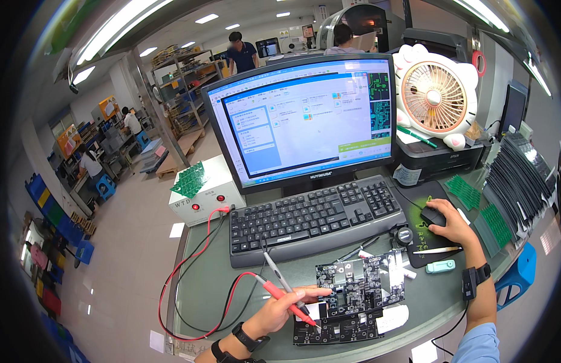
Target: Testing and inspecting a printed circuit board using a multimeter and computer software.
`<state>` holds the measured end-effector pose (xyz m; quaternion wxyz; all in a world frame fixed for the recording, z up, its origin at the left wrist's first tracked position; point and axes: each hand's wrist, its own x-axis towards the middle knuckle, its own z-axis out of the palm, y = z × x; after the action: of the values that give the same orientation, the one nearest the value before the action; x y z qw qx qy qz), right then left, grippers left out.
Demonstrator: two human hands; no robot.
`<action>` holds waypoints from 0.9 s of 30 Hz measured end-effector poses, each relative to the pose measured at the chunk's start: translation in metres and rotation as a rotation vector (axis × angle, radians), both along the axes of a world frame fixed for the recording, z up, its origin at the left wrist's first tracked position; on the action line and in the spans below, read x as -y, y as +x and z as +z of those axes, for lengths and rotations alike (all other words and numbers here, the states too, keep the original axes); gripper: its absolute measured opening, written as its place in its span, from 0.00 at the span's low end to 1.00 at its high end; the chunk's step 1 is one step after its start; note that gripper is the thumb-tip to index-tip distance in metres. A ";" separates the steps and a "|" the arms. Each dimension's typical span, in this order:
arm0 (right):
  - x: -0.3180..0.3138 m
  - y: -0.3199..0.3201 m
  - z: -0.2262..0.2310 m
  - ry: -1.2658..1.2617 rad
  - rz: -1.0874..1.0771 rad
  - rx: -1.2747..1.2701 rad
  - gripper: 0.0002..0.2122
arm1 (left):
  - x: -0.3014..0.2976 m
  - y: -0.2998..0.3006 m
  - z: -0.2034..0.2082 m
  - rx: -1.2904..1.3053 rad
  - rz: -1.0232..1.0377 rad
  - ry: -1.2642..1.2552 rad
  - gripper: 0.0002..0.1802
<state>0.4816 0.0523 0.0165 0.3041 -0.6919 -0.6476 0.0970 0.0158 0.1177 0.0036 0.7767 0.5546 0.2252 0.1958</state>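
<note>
While your left hand (285, 307) pinches a red probe (292, 304) together with a slim grey tool (278, 270), one finger reaches out over the left edge of the upper black circuit board (359, 284), low and just right of centre in the frame. The remaining fingers are partly hidden; their position cannot be told. The probe's tip points down at the lower black circuit board (347, 331), near the bottom edge; contact cannot be confirmed. A red lead (182, 266) loops from the probe to a white box (202, 209), left of centre.

Your right hand (453, 225), right of centre, lies over a black mouse (433, 215) on a dark mouse pad (422, 247), its fingers curved along one side and the thumb along the other. Between the boards and the lit monitor (317, 127) sits a black keyboard (311, 219). Green boards (463, 192) lie at right, below a white fan (465, 78) in the upper right.
</note>
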 end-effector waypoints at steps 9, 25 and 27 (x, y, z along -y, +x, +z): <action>-0.003 -0.006 -0.009 0.058 -0.029 0.121 0.28 | 0.000 -0.001 -0.001 0.013 -0.012 0.001 0.31; 0.004 -0.011 -0.020 0.148 -0.073 0.130 0.24 | 0.000 0.001 -0.003 0.027 -0.029 -0.033 0.32; 0.004 -0.012 -0.019 0.143 -0.076 0.125 0.22 | 0.000 0.001 -0.002 0.023 -0.023 -0.026 0.32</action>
<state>0.4700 0.0480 -0.0030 0.3152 -0.6973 -0.6437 -0.0044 0.0170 0.1175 0.0013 0.7887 0.5447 0.2123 0.1903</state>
